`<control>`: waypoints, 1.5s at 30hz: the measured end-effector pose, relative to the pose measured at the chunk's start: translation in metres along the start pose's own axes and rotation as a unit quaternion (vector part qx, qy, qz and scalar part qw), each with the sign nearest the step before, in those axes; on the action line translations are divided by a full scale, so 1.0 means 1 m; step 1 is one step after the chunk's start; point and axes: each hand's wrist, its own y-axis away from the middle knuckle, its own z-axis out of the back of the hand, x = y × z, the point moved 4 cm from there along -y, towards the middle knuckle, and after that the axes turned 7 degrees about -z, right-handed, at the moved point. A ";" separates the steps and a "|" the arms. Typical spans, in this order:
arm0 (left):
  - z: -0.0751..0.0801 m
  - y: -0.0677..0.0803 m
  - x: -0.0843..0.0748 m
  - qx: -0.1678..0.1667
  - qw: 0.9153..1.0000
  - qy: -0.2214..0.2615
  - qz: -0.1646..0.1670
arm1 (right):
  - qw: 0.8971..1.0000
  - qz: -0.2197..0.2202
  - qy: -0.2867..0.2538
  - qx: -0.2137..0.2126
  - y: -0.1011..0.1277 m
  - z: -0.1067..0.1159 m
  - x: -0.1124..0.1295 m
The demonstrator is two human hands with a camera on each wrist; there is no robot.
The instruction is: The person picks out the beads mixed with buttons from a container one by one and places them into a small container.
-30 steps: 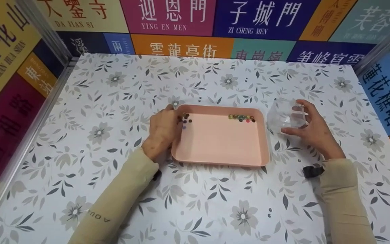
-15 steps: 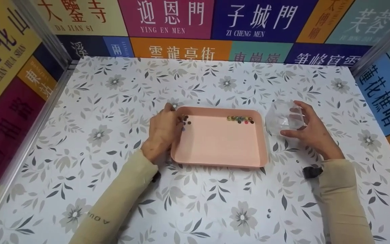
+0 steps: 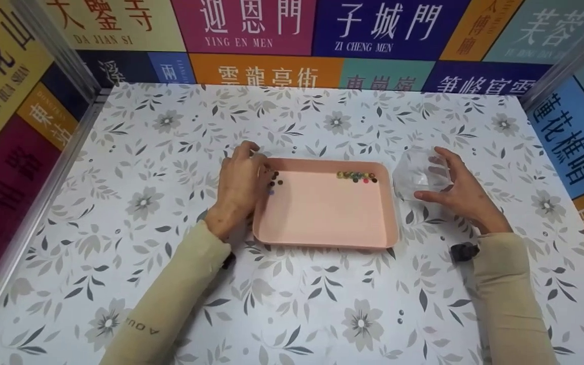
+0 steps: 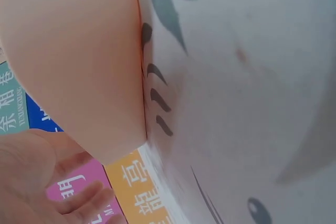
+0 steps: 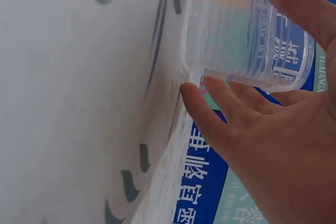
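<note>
Left hand (image 3: 239, 187) shifted along pink tray (image 3: 322, 223), wrist view reveals right hand (image 5: 273, 129) gripping clear cup (image 5: 247, 30)

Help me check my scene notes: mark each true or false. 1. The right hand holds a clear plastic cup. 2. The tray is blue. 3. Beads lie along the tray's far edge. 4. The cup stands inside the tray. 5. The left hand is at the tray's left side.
1. True: the right hand holds the clear plastic cup.
2. False: the tray is pink.
3. True: beads line it.
4. False: it is right of the tray.
5. True: the left hand is there.
</note>
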 end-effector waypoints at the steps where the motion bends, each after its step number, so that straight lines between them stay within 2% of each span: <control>1: 0.000 0.000 -0.001 0.000 1.000 -0.003 0.000 | 1.000 0.001 0.001 0.003 0.000 0.000 0.001; 5: 0.000 -0.002 -0.005 0.006 1.000 -0.007 -0.010 | 1.000 -0.014 0.009 0.011 0.000 0.005 0.001; 9: 0.000 -0.004 -0.009 0.006 1.000 0.009 -0.027 | 0.999 -0.031 0.019 0.012 0.002 0.012 -0.002; 16: 0.005 -0.006 -0.007 -0.005 0.999 0.041 -0.024 | 0.999 -0.028 0.009 0.018 0.000 0.017 -0.001; 22: 0.008 -0.003 -0.008 -0.033 0.997 0.046 -0.043 | 1.000 -0.012 -0.007 0.026 -0.005 0.007 0.001; 28: 0.008 0.003 -0.011 -0.051 0.994 0.075 -0.060 | 0.999 -0.006 -0.010 0.031 -0.008 -0.003 0.002; 37: 0.004 -0.004 -0.018 -0.034 0.994 0.073 -0.068 | 0.999 -0.020 -0.011 0.028 -0.011 0.003 0.001; 45: -0.003 -0.004 -0.022 -0.025 0.993 0.088 -0.068 | 1.000 0.000 -0.002 0.021 -0.006 0.006 -0.005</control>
